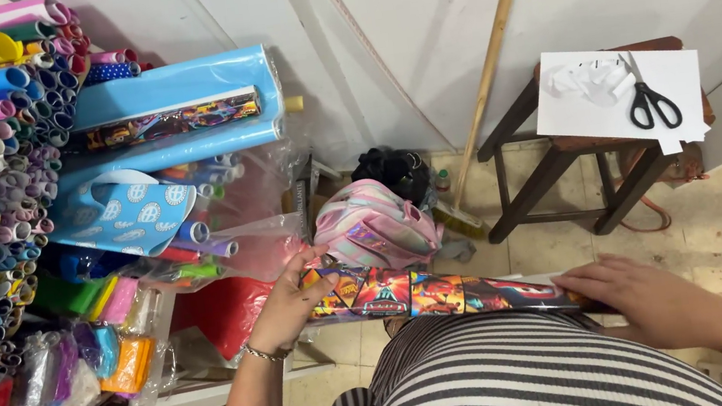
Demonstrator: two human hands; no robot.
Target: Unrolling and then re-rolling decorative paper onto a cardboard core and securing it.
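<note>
The cartoon-print wrapping roll (432,293) lies across her lap, mostly rolled up. Left hand (287,308) fingers curl around its near end; right hand (643,292) presses flat, fingers together, on the far end. Nothing taped or cut yet; the scissors (651,98) lie well beyond her right fingers.

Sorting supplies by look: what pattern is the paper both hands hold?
Colourful cartoon cars, red and orange, on the wrapped paper; head view.
</note>
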